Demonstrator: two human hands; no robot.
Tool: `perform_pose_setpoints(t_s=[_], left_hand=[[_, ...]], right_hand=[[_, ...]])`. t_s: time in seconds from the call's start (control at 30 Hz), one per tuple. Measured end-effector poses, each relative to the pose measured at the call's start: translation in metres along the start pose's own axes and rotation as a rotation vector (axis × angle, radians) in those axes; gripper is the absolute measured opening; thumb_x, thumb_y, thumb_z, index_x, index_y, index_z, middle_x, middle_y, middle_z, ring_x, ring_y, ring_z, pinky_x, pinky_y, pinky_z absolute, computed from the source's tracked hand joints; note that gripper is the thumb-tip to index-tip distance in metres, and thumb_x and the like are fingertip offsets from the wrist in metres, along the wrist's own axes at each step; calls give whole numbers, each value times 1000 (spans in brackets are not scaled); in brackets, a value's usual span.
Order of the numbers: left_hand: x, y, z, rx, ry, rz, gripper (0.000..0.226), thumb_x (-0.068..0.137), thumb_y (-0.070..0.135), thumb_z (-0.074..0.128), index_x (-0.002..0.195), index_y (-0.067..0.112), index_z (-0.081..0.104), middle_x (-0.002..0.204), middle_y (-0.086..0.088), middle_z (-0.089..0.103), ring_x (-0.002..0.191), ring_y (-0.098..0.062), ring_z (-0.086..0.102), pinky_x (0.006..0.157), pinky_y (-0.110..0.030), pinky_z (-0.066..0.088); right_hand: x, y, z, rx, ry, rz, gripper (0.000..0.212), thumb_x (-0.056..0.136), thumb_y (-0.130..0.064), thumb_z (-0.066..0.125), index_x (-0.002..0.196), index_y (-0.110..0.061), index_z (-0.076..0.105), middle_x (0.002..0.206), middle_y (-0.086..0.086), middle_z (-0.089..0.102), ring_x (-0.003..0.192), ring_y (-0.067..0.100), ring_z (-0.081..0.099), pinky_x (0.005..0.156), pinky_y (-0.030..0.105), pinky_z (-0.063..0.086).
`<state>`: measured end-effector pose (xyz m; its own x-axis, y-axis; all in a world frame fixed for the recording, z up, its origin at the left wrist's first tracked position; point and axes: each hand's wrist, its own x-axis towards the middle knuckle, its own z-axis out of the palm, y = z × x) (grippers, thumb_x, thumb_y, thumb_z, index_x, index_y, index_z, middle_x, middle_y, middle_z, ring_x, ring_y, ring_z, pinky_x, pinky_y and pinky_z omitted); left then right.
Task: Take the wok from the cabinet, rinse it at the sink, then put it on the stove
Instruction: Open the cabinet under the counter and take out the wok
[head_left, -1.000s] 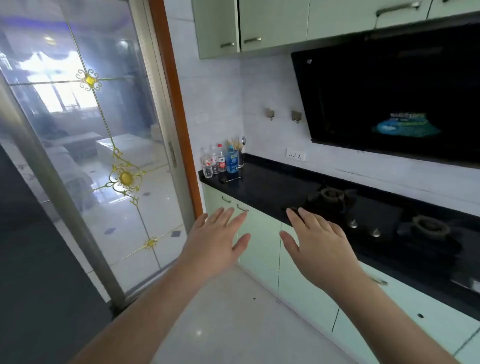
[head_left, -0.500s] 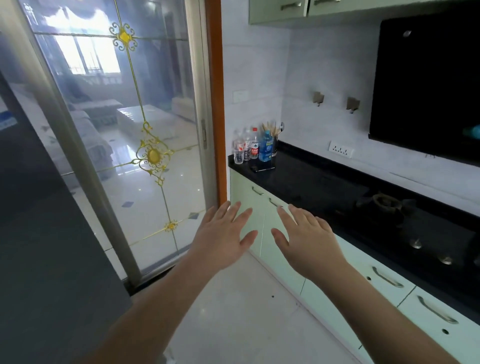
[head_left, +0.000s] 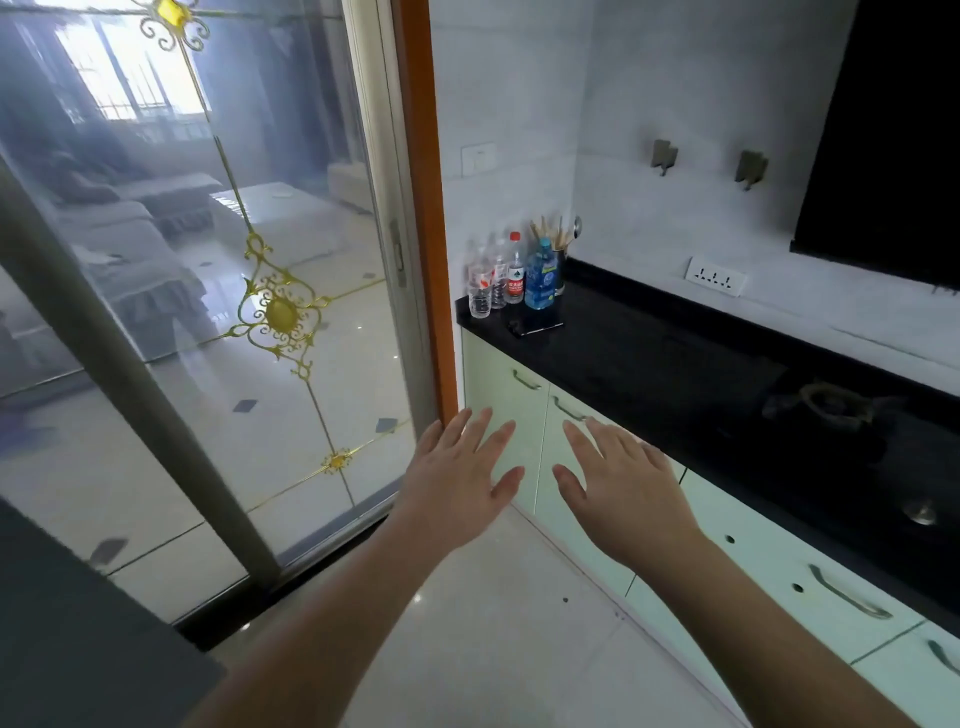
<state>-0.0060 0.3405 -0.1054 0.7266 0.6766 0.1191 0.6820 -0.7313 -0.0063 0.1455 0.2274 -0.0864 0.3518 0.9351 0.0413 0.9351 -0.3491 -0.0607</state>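
Note:
No wok is in view. My left hand (head_left: 460, 480) and my right hand (head_left: 621, 491) are held out in front of me, palms down, fingers straight and spread, holding nothing. They hover in front of the pale green lower cabinet doors (head_left: 506, 415), which are closed, at the left end of the black counter (head_left: 639, 358). The right hand's fingertips lie just below a door handle (head_left: 569, 409). A gas stove burner (head_left: 831, 405) sits in the counter at the right. No sink is visible.
Several water bottles (head_left: 511, 275) and a utensil holder (head_left: 558, 260) stand at the counter's far left corner, with a dark flat object (head_left: 535, 326) before them. A glass sliding door (head_left: 208, 291) fills the left. The black range hood (head_left: 893, 135) hangs upper right. Pale floor tiles (head_left: 498, 623) lie below.
The view has swung left and down along the counter; the stove slid to the right edge. Both hands stay open and have come closer together before the leftmost cabinet doors.

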Motion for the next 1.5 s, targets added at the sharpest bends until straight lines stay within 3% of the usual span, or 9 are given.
perform_pose_setpoints(t_s=[0.07, 0.17, 0.33, 0.6, 0.7, 0.97, 1.13, 1.4, 1.5], left_hand=[[29, 1, 11, -1, -3, 19, 63, 96, 60, 12, 153, 35, 10, 163, 3, 10, 150, -21, 6, 122, -45, 9], [70, 4, 24, -27, -3, 37, 62, 96, 60, 13, 153, 36, 9, 163, 5, 8, 151, -19, 3, 122, -44, 8], [125, 2, 49, -12, -54, 29, 62, 97, 60, 11, 154, 37, 5, 163, 7, 6, 151, -16, -1, 122, -42, 2], [201, -17, 78, -11, -126, 52, 63, 97, 60, 14, 154, 36, 2, 164, 6, 3, 150, -18, -3, 119, -42, -4], [230, -28, 87, -29, -140, 89, 63, 98, 60, 17, 154, 35, 3, 164, 5, 3, 151, -19, -3, 122, -46, 5], [314, -111, 122, -37, -88, 304, 67, 96, 61, 19, 154, 33, 1, 164, 3, -4, 151, -21, -1, 122, -45, 8], [361, -155, 145, -31, -136, 434, 69, 96, 60, 19, 154, 30, -3, 163, 2, -8, 151, -21, -5, 122, -43, 5], [402, -170, 182, -13, -241, 597, 68, 97, 58, 18, 154, 29, -4, 163, 1, -9, 150, -21, -7, 122, -44, 8], [413, -162, 197, 12, -255, 618, 67, 98, 57, 18, 155, 26, -1, 164, 0, -2, 151, -21, -3, 122, -42, 9]], right_hand=[[26, 15, 8, 3, 7, 11, 65, 96, -56, 7, 154, -27, 10, 162, -1, 18, 148, 18, 17, 120, 40, 18], [65, 41, 18, 44, 17, 45, 60, 100, -51, 17, 155, -27, 12, 162, -1, 18, 148, 17, 17, 118, 40, 17], [121, 70, 35, 108, -27, 72, 59, 101, -49, 19, 155, -27, 10, 162, -1, 16, 148, 17, 15, 119, 39, 16], [184, 81, 63, 121, -48, 87, 61, 99, -50, 14, 155, -27, 9, 162, 0, 16, 149, 18, 16, 119, 39, 18], [201, 80, 68, 116, -36, 122, 71, 90, -55, -3, 155, -28, 8, 162, -1, 19, 148, 17, 19, 118, 37, 20], [267, 49, 95, 66, -44, 299, 60, 99, -50, 16, 154, -25, 17, 160, 3, 25, 145, 21, 27, 116, 38, 23], [319, 5, 122, 107, -78, 384, 57, 101, -42, 23, 155, -23, 16, 161, 3, 20, 147, 20, 20, 118, 38, 18], [330, -20, 143, 160, -182, 526, 58, 101, -44, 21, 155, -25, 10, 163, 2, 15, 148, 20, 16, 119, 38, 17], [330, -13, 152, 170, -191, 585, 59, 101, -45, 20, 155, -25, 7, 163, 1, 13, 148, 19, 15, 120, 37, 16]])
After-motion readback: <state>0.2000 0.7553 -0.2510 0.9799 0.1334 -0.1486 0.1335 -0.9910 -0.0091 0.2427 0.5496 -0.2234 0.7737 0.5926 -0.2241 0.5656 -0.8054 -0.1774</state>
